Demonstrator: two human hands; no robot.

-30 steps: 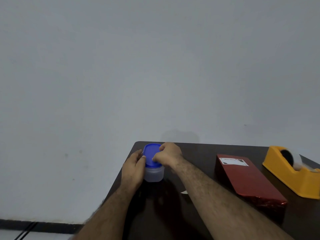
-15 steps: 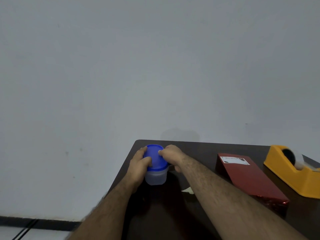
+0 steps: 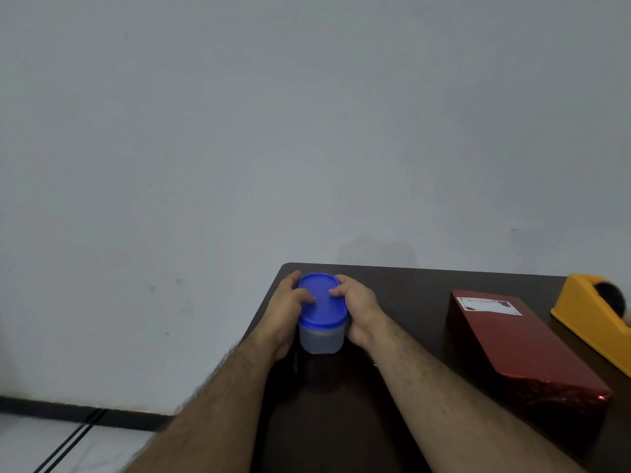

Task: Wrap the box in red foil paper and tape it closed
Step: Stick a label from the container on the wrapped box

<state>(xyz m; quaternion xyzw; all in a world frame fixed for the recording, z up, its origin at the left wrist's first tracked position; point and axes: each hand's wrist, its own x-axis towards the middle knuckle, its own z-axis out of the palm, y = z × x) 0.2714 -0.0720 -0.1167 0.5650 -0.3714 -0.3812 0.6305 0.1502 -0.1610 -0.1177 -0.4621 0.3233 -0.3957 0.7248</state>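
Box (image 3: 522,346), already covered in red foil paper, lies flat on the dark table (image 3: 403,295) to the person's right, long axis running away from the camera toward the wall; a white label (image 3: 490,306) sits on its far end, and the near end shows crinkled foil catching light. No hand touches it. Just beyond it on the right, a yellow tape dispenser (image 3: 594,322) sits partly cut off by the frame edge, apart from the box. Well to the left of the box, near the table's far left corner, stands a small translucent container (image 3: 321,337) with a blue lid (image 3: 321,303). Both hands are on this container: left hand (image 3: 283,308) wraps its left side, fingers curled behind it, thumb pressing on top of the lid; right hand (image 3: 358,307) grips the right side the same way, thumb on the lid. The thumbs are close together, not touching. Behind everything, a plain grey wall (image 3: 307,131); a strip of pale floor (image 3: 51,445) shows lower left.
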